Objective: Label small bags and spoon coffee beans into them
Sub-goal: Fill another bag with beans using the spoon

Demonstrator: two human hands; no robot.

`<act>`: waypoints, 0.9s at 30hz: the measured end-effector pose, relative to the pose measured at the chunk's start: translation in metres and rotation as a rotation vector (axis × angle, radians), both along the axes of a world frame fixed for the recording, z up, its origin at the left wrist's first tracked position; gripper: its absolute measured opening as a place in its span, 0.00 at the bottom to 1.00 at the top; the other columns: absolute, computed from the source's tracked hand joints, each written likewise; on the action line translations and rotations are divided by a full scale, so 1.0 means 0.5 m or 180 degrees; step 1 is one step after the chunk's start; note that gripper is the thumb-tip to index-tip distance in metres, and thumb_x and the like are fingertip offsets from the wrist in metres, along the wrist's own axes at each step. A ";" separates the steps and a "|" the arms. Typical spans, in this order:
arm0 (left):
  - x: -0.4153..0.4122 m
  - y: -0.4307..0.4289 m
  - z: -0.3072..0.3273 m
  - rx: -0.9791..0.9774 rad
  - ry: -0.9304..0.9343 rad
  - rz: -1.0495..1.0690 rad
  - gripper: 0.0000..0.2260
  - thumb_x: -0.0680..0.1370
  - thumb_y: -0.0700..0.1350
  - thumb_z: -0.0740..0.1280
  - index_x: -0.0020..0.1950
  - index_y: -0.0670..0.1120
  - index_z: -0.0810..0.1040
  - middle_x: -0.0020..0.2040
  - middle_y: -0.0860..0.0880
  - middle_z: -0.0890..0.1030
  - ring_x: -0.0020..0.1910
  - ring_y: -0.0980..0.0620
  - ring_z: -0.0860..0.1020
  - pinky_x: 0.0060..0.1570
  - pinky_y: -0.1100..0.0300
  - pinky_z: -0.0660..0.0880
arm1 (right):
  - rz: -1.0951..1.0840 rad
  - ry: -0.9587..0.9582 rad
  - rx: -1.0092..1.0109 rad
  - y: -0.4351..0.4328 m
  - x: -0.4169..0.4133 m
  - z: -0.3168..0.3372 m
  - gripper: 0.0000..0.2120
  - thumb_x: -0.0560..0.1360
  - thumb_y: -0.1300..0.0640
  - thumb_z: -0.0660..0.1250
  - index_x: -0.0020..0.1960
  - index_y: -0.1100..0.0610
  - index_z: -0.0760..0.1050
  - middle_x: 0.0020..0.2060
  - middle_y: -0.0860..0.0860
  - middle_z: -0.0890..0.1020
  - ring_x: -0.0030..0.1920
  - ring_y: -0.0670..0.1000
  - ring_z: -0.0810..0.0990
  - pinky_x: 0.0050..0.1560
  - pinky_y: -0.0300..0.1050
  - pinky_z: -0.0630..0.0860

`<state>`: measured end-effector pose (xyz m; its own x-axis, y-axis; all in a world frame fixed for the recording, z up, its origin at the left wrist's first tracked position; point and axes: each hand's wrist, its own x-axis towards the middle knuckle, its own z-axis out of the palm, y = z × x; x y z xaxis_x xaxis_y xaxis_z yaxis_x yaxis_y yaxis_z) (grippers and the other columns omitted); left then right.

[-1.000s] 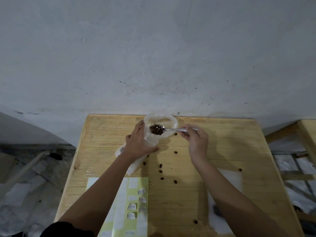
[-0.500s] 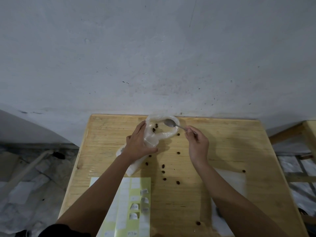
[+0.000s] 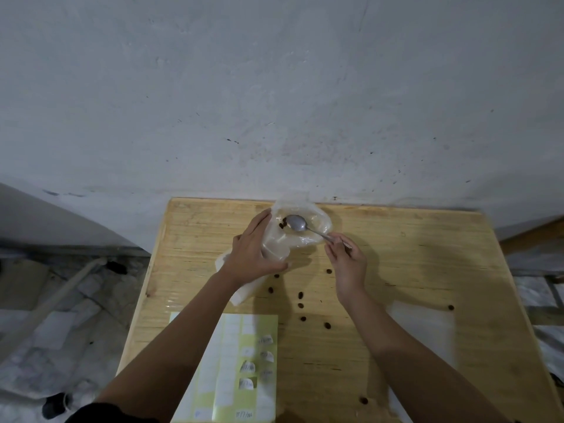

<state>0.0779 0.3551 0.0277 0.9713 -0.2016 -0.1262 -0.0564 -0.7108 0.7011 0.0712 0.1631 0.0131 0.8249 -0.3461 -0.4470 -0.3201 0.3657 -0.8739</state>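
Spoon inside the open bag at the bench's far edge

Your left hand (image 3: pixel 253 254) grips the bag (image 3: pixel 276 247) at the middle of the far edge of the bench (image 3: pixel 427 239). Your fingers lie up its left side and your thumb hooks round its lower part. The bag is thin, clear, crinkled plastic, with its mouth pulled wide and facing up toward you.

Your right hand (image 3: pixel 346 261) pinches the handle end of the spoon (image 3: pixel 296 222) between thumb and fingertips, just right of the bag's mouth. The handle crosses the rim, and the grey metal bowl sits inside, looking empty. A few dark coffee beans (image 3: pixel 282 225) lie in the bag just beside the bowl's left tip.

A white plastic piece (image 3: pixel 239 293) pokes out below your left wrist; you cannot tell whether it belongs to the same bag. Stray beans (image 3: pixel 300 295) dot the bare wood between your forearms and toward the right edge.

The label sheet (image 3: pixel 253 328) lies at the near edge, partly under your left forearm. It is pale yellow-green with white stickers, some of them handwritten and curling up.
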 end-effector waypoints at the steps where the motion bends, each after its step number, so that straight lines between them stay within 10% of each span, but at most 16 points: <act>1: 0.000 -0.001 0.000 -0.0007 -0.0011 -0.0011 0.50 0.59 0.67 0.67 0.76 0.51 0.52 0.74 0.61 0.52 0.67 0.66 0.55 0.62 0.55 0.58 | -0.0011 0.0047 0.0071 0.000 -0.002 -0.001 0.07 0.77 0.64 0.62 0.52 0.61 0.78 0.53 0.59 0.80 0.51 0.51 0.81 0.52 0.36 0.79; 14: 0.002 -0.023 -0.002 -0.0114 -0.0062 -0.0096 0.51 0.60 0.67 0.69 0.76 0.50 0.53 0.74 0.63 0.52 0.71 0.63 0.57 0.66 0.50 0.60 | -0.0585 0.0746 0.1079 0.028 -0.009 0.012 0.05 0.76 0.68 0.63 0.45 0.66 0.78 0.44 0.59 0.81 0.48 0.54 0.81 0.50 0.40 0.80; 27: -0.004 -0.025 0.003 0.0315 0.0024 0.0258 0.52 0.57 0.67 0.65 0.76 0.46 0.52 0.75 0.56 0.52 0.70 0.55 0.62 0.63 0.50 0.61 | -0.0582 0.0399 0.0653 -0.024 0.010 0.047 0.06 0.76 0.68 0.62 0.43 0.65 0.77 0.45 0.59 0.80 0.50 0.55 0.81 0.53 0.42 0.80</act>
